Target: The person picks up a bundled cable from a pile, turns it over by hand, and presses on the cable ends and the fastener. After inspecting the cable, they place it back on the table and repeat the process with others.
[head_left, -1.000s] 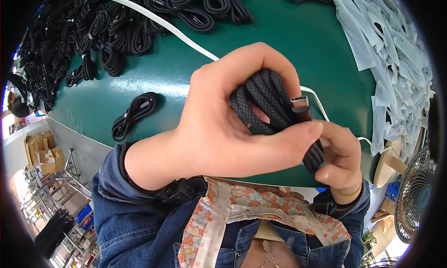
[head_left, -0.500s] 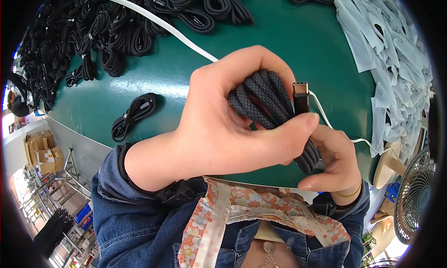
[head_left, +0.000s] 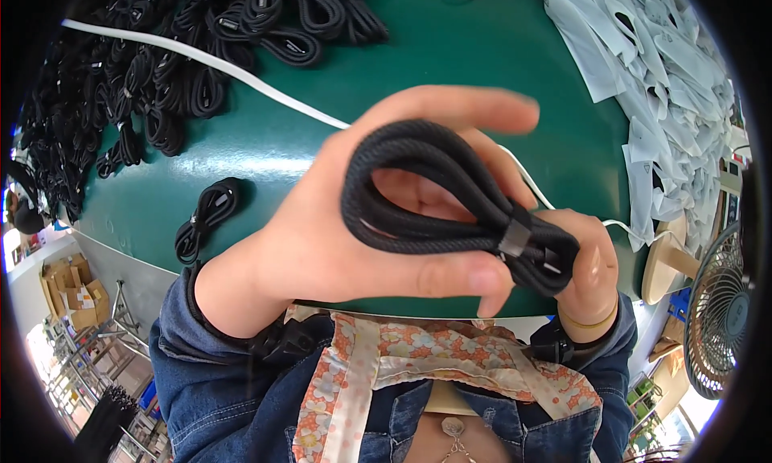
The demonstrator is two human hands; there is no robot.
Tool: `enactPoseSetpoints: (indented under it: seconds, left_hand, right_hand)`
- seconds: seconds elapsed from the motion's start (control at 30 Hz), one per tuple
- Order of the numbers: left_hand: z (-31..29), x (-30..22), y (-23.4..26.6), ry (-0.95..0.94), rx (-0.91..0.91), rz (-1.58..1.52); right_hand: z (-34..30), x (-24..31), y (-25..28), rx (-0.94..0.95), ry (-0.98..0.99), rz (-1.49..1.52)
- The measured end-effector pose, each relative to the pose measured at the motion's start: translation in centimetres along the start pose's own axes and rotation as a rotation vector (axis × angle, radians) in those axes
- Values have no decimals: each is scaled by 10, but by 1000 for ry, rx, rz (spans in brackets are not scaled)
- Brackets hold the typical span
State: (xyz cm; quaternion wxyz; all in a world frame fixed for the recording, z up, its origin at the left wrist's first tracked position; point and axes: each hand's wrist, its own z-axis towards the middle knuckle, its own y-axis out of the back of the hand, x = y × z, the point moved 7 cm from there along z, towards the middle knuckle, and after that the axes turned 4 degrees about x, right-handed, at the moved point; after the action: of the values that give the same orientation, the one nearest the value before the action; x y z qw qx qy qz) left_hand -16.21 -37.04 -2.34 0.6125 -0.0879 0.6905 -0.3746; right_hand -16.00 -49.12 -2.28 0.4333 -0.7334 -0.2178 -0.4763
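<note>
A coiled black braided cable (head_left: 474, 161), cinched near its right end by a dark strap (head_left: 516, 234), is held above the table between my hands. My left hand (head_left: 322, 246) curls around the wide loop, thumb along the lower side, index finger lifted off and slightly blurred. At the narrow end, my right hand (head_left: 591, 262) grips the bundle, its fingers partly hidden behind it. A small metal-tipped plug (head_left: 552, 264) shows within that end. On the table to the left of my left wrist lies another coiled black cable (head_left: 209, 214).
Many coiled black cables (head_left: 165, 101) pile up at the far left of the green table (head_left: 474, 53). Pale plastic bags (head_left: 667, 77) heap at the far right. A white cord (head_left: 209, 59) crosses behind my hands. A fan (head_left: 716, 318) stands at right beside a wooden piece (head_left: 671, 262).
The cable bundle has turned so its loop and strap now show. My left index finger has lifted away from it. The view has shifted a little.
</note>
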Motion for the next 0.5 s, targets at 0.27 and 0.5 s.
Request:
enactPoseSetpoints:
  seconds: [0.27,0.5]
  left_hand:
    - [2,-5,11,-176,-5,160]
    - [0,-10,5,-236,67,163]
  right_hand:
    - [1,2,4,-67,284,45]
    - [-1,5,3,-3,310,38]
